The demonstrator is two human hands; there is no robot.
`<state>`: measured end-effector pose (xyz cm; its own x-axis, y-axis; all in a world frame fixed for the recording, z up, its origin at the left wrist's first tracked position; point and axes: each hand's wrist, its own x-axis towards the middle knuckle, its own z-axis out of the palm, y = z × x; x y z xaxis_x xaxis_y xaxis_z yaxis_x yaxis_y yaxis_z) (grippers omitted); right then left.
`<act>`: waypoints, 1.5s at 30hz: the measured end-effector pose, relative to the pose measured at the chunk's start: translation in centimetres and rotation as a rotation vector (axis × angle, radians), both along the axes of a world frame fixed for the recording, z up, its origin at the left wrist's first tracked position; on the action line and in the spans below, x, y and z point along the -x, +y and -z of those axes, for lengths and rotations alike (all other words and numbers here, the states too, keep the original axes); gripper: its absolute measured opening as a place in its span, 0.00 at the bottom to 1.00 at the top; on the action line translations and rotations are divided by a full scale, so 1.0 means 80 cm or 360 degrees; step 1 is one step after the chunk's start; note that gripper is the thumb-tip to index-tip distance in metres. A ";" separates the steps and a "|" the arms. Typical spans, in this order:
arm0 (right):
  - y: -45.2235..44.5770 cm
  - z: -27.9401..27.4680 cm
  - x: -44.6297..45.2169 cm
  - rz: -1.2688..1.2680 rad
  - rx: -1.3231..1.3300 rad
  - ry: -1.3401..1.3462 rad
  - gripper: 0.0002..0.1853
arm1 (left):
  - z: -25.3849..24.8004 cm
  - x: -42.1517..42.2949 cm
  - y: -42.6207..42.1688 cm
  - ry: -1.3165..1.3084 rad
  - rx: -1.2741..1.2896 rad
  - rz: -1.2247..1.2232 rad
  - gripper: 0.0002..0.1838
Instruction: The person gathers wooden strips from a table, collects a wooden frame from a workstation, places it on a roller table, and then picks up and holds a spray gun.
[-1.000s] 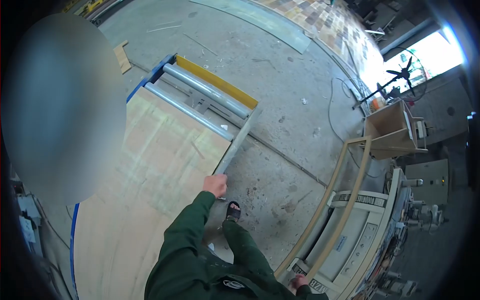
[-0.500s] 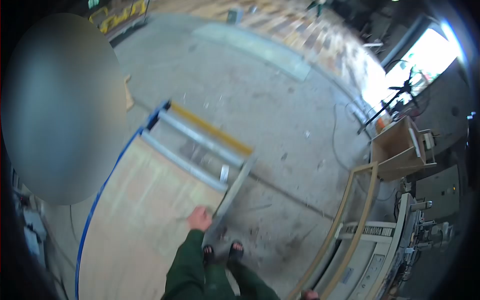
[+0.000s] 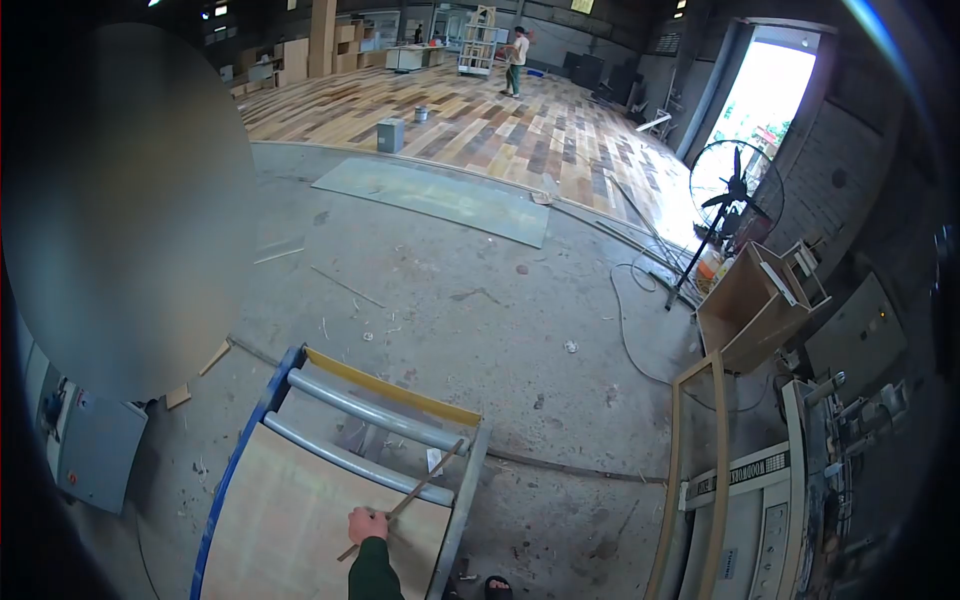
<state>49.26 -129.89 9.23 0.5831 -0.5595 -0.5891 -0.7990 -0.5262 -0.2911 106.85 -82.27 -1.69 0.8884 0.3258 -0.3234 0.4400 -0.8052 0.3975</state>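
My left hand (image 3: 368, 524) is closed around a thin wooden strip (image 3: 425, 487), just above a pale plywood sheet (image 3: 310, 500). The strip slants from below my fingers up to the right, and its far end reaches over the roller frame's side. The sheet lies on a roller table (image 3: 460, 505) with a blue left rail and a yellow end bar (image 3: 390, 388). Two grey rollers (image 3: 365, 408) show beyond the sheet's edge. My right hand is out of view.
At right, a long wooden frame (image 3: 716, 470) leans by a woodworking machine (image 3: 740, 485). An open wooden cabinet (image 3: 745, 305) and a standing fan (image 3: 737, 188) are farther back. A flat greenish panel (image 3: 440, 200) lies on the floor. A distant person (image 3: 516, 60) stands on patterned boards.
My view has tilted up toward the far hall. The strip now shows clearly in my left hand, above the sheet. My right hand, earlier at the bottom edge by the wooden frame, has left view.
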 end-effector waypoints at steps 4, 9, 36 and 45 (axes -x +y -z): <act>0.004 -0.011 -0.021 -0.0177 -0.0077 -0.0249 0.07 | -0.001 -0.006 -0.005 -0.0048 -0.0111 -0.0018 0.15; 0.010 0.004 -0.042 -0.0353 -0.0150 -0.0636 0.09 | 0.003 -0.018 -0.012 0.0123 -0.0036 0.0029 0.13; 0.174 -0.591 -0.475 -0.0358 -0.0018 -0.2884 0.29 | -0.014 0.025 -0.013 -0.0141 -0.0120 0.0197 0.10; 0.180 -0.598 -0.489 -0.0286 0.0235 -0.2844 0.26 | -0.041 0.018 -0.021 0.0085 -0.0211 0.0331 0.12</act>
